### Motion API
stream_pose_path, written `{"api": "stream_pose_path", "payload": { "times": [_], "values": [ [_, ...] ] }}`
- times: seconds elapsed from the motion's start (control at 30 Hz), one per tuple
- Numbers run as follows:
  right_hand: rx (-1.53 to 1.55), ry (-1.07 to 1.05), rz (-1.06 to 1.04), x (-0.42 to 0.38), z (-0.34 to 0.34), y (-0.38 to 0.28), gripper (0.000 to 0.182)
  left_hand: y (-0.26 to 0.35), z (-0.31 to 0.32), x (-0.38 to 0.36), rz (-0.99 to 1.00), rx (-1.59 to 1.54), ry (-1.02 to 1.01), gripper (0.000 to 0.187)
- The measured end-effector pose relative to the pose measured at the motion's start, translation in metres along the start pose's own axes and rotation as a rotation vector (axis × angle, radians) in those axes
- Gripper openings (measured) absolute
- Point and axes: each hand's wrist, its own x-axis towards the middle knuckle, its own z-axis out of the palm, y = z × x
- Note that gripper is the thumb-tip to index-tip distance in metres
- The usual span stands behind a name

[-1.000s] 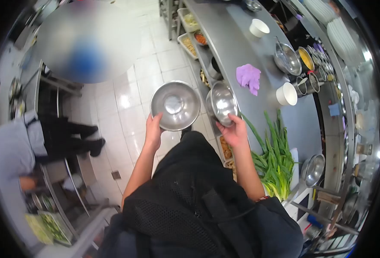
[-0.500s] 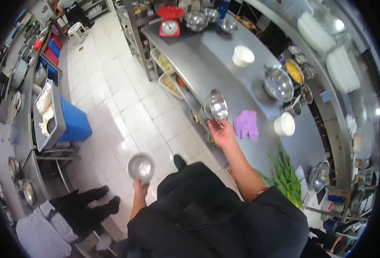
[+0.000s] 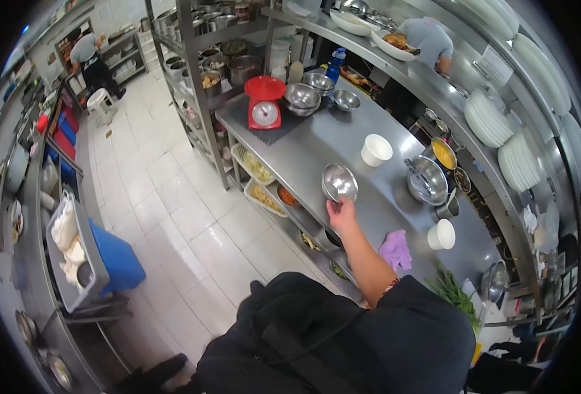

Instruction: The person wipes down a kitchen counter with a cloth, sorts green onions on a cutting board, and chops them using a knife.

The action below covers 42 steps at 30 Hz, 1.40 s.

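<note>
My right hand (image 3: 344, 213) grips a small steel bowl (image 3: 339, 182) by its near rim, over the front part of the steel table (image 3: 303, 152). The bowl's shiny inside faces up. A purple cloth (image 3: 395, 251) lies to the right of my forearm. Beyond the bowl stands a white tub (image 3: 376, 150), and a second white tub (image 3: 441, 234) is farther right. A large steel bowl (image 3: 427, 180) with utensils in it is behind them. My left hand is out of view.
A red scale (image 3: 264, 113) and stacked steel bowls (image 3: 302, 97) stand at the table's far left. Green leaves (image 3: 453, 290) lie at the right. Two people (image 3: 92, 60) (image 3: 428, 43) are farther off. A blue bin (image 3: 114, 257) stands left.
My left hand and the bowl it held have dropped out of view. My right hand's bowl has turned more level, away from the purple cloth. The view has shifted toward the far shelves.
</note>
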Motion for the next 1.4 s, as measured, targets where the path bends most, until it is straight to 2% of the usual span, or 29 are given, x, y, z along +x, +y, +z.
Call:
{"api": "stream_pose_path", "payload": {
  "times": [0.03, 0.1, 0.13, 0.17, 0.23, 0.3, 0.33, 0.4, 0.43, 0.5, 0.57, 0.63, 0.67, 0.73, 0.8, 0.9, 0.97, 1.0, 1.07, 1.1, 1.17, 1.2, 1.23, 1.3, 1.4],
  "values": [
    [0.027, 0.017, 0.001, -0.001, 0.007, 0.008, 0.017, 0.016, -0.012, 0.03, -0.028, -0.298, -0.063, 0.036],
    [0.056, 0.034, -0.023, -0.003, 0.023, 0.01, 0.016, 0.066, -0.043, 0.101, -0.268, -1.311, -0.267, 0.036],
    [0.091, 0.071, -0.046, 0.004, 0.035, 0.007, 0.022, 0.099, -0.061, 0.134, -0.225, -1.357, -0.271, 0.036],
    [0.124, 0.107, -0.073, 0.011, 0.048, 0.004, 0.027, 0.137, -0.079, 0.169, -0.177, -1.36, -0.244, 0.036],
    [0.124, 0.101, -0.1, 0.01, 0.08, -0.007, 0.029, 0.223, -0.112, 0.216, -0.054, -1.184, -0.06, 0.033],
    [0.093, 0.033, -0.15, 0.027, 0.109, -0.017, 0.029, 0.291, -0.138, 0.251, 0.208, -0.849, 0.086, 0.034],
    [0.097, 0.038, -0.155, 0.038, 0.124, -0.02, 0.029, 0.326, -0.144, 0.252, 0.21, -0.846, 0.078, 0.034],
    [0.144, 0.052, -0.204, 0.064, 0.157, -0.028, 0.029, 0.385, -0.146, 0.244, 0.46, -0.863, 0.138, 0.035],
    [0.151, 0.055, -0.199, 0.077, 0.178, -0.036, 0.029, 0.401, -0.137, 0.25, 0.464, -0.854, 0.14, 0.035],
    [0.177, 0.066, -0.308, 0.095, 0.216, -0.053, 0.03, 0.419, -0.115, 0.266, 0.346, -0.765, 0.098, 0.038],
    [0.104, -0.075, -0.337, 0.107, 0.253, -0.084, 0.035, 0.445, -0.095, 0.276, 0.313, -0.73, -0.069, 0.043],
    [0.099, -0.175, -0.392, 0.136, 0.294, -0.109, 0.037, 0.521, -0.088, 0.234, 0.344, -0.845, -0.179, 0.042],
    [0.091, -0.166, -0.385, 0.143, 0.314, -0.121, 0.037, 0.544, -0.084, 0.231, 0.36, -0.813, -0.219, 0.042],
    [0.069, -0.284, -0.442, 0.154, 0.351, -0.136, 0.038, 0.587, -0.074, 0.23, 0.384, -0.793, -0.285, 0.04],
    [0.016, -0.237, -0.442, 0.175, 0.368, -0.136, 0.039, 0.624, -0.059, 0.227, 0.443, -0.754, -0.392, 0.038],
    [-0.069, -0.153, -0.438, 0.242, 0.359, -0.126, 0.045, 0.667, -0.041, 0.224, 0.403, -0.663, -0.473, 0.04],
    [0.139, 0.237, -0.429, 0.298, 0.34, -0.125, 0.049, 0.704, -0.037, 0.202, 0.511, -0.625, -0.568, 0.051],
    [0.127, 0.234, -0.434, 0.307, 0.338, -0.13, 0.049, 0.719, -0.038, 0.194, 0.488, -0.646, -0.633, 0.054],
    [0.053, 0.511, -0.53, 0.321, 0.319, -0.14, 0.048, 0.744, -0.029, 0.187, 0.503, -0.651, -0.686, 0.056],
    [0.049, 0.524, -0.534, 0.331, 0.308, -0.146, 0.048, 0.756, -0.024, 0.185, 0.524, -0.642, -0.734, 0.058],
    [-0.07, 0.283, -0.245, 0.348, 0.285, -0.156, 0.044, 0.784, -0.014, 0.186, 0.542, -0.589, -0.767, 0.06],
    [-0.119, 0.172, -0.259, 0.337, 0.284, -0.158, 0.029, 0.797, -0.005, 0.186, 0.559, -0.6, -0.754, 0.059],
    [-0.116, 0.19, -0.259, 0.338, 0.279, -0.157, 0.029, 0.809, 0.003, 0.186, 0.575, -0.609, -0.743, 0.059],
    [-0.026, -0.059, -0.342, 0.343, 0.261, -0.153, 0.013, 0.838, 0.013, 0.187, 0.534, -0.626, -0.788, 0.059],
    [-0.099, 0.014, -0.305, 0.316, 0.239, -0.129, 0.007, 0.875, 0.028, 0.19, 0.499, -0.669, -0.831, 0.059]
  ]
}}
